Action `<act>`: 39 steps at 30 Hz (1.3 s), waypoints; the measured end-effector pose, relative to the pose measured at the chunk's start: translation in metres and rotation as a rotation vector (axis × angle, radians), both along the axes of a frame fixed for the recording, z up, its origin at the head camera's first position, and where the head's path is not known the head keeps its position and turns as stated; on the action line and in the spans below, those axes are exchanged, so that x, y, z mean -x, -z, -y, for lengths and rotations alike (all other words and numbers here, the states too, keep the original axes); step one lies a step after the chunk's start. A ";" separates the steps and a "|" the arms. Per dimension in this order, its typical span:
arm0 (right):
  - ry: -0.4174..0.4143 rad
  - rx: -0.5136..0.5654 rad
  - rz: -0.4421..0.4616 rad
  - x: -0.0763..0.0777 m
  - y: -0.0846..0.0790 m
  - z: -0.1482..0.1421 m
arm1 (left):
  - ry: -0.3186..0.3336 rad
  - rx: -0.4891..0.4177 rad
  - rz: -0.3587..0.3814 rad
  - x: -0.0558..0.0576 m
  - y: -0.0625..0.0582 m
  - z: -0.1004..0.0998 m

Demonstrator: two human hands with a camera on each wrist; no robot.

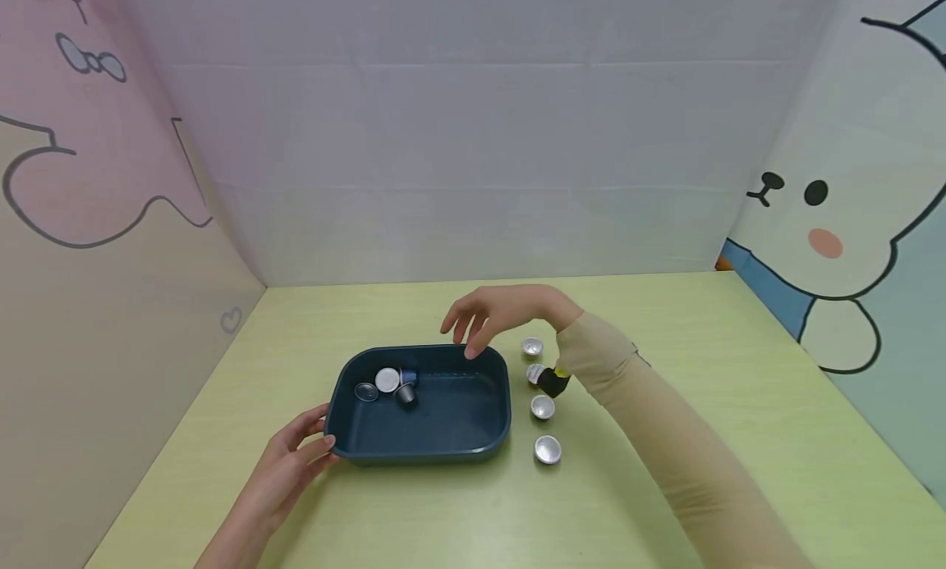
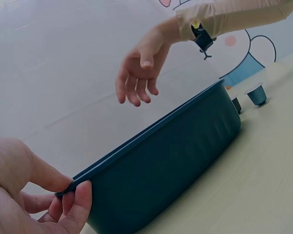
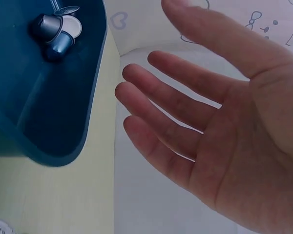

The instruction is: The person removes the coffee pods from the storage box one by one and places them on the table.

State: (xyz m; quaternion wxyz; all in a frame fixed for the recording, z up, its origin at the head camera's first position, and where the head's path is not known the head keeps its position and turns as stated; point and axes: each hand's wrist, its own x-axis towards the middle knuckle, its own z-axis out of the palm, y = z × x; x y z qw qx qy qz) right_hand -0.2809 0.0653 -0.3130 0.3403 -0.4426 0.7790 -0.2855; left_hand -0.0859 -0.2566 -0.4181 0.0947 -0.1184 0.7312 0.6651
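A dark teal plastic bin (image 1: 451, 417) stands on the table with several coffee capsules (image 1: 387, 379) lying together at its back left. My left hand (image 1: 284, 464) holds the bin's left end, thumb over the rim and fingers beneath it, clearest in the left wrist view. Above the back right rim is my right hand (image 1: 508, 309), its fingers spread and loosely bent. The right wrist view shows a bare palm (image 3: 234, 141) with nothing in it. To the right of the bin, a column of coffee capsules (image 1: 548, 449) stands lid up, one partly covered by the wrist camera (image 1: 552, 382).
The pale yellow-green table (image 1: 414, 520) is bounded by a whitish back wall (image 1: 473, 158) and cartoon-printed side walls (image 1: 842, 183). My right sleeve (image 1: 665, 454) crosses above the table's right part.
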 end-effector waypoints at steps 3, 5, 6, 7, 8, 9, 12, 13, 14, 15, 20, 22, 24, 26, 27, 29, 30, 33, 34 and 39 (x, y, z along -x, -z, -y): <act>-0.009 0.020 0.012 0.002 0.002 0.014 | -0.003 0.003 -0.002 -0.002 -0.001 -0.001; -0.008 0.028 0.019 0.003 0.004 0.022 | -0.004 0.002 -0.006 -0.003 -0.001 -0.001; -0.009 0.033 0.021 0.003 0.005 0.026 | -0.005 0.002 -0.007 -0.004 -0.001 -0.001; -0.009 0.038 0.022 0.003 0.006 0.030 | -0.005 0.002 -0.009 -0.004 -0.001 -0.002; -0.009 0.044 0.027 0.004 0.007 0.033 | -0.006 0.000 -0.011 -0.004 -0.001 -0.002; -0.007 0.049 0.032 0.004 0.008 0.037 | -0.006 0.000 -0.012 -0.005 -0.002 -0.002; -0.005 0.059 0.040 0.003 0.012 0.046 | -0.009 0.001 -0.010 -0.006 -0.002 -0.003; -0.004 0.062 0.043 0.003 0.014 0.049 | -0.010 0.002 -0.008 -0.006 -0.002 -0.003; -0.004 0.064 0.046 0.002 0.015 0.052 | -0.010 0.005 -0.006 -0.007 -0.003 -0.003; -0.005 0.066 0.044 0.002 0.017 0.055 | -0.011 0.007 -0.005 -0.007 -0.003 -0.003; -0.012 0.073 0.019 -0.003 0.025 0.067 | -0.012 0.008 -0.003 -0.009 -0.003 -0.005; -0.014 0.072 0.000 -0.006 0.028 0.071 | -0.012 0.005 -0.004 -0.009 -0.003 -0.006; -0.018 0.072 -0.017 -0.008 0.032 0.076 | -0.011 0.004 -0.007 -0.010 -0.003 -0.007; -0.027 0.069 -0.037 -0.011 0.035 0.081 | -0.011 0.005 -0.014 -0.011 -0.003 -0.008; -0.034 0.068 -0.051 -0.012 0.037 0.084 | -0.011 0.006 -0.017 -0.012 -0.004 -0.008; -0.047 0.063 -0.075 -0.015 0.039 0.088 | -0.010 0.004 -0.024 -0.013 -0.004 -0.009; -0.051 0.059 -0.088 -0.017 0.041 0.090 | -0.010 0.002 -0.026 -0.014 -0.004 -0.009; -0.068 0.040 -0.122 -0.021 0.043 0.096 | -0.008 -0.005 -0.029 -0.016 -0.004 -0.010; -0.072 0.032 -0.129 -0.023 0.044 0.097 | -0.007 -0.007 -0.030 -0.016 -0.004 -0.010; -0.095 -0.012 -0.173 -0.030 0.049 0.103 | -0.011 -0.008 -0.026 -0.019 -0.004 -0.011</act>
